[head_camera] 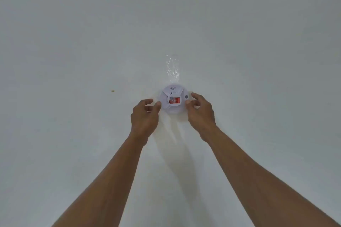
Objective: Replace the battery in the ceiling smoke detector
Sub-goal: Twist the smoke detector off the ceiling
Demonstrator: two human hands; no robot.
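Head view, looking straight up at a plain white ceiling (73, 24), and there is the smoke detector (173, 100), a round white unit mounted just below the middle of the frame. It carries a red label (174, 100) on its face, curved sound-slot marks above that, and a small grey button (186, 96) on its right side. Both bare arms reach up from the bottom corners. The left hand (144, 116) sits at the detector's left edge, fingers spread and curled, thumb tip right against the rim, not clamped on anything. The right hand (201, 114) is at the right edge, fingers likewise loosely curled and open, thumb touching or almost touching the rim just below the button; I cannot tell which. Above the detector, a strip of clear crinkled tape (173, 68) shines on the ceiling. Over at centre left, a tiny yellowish speck (112, 90) marks the paint.
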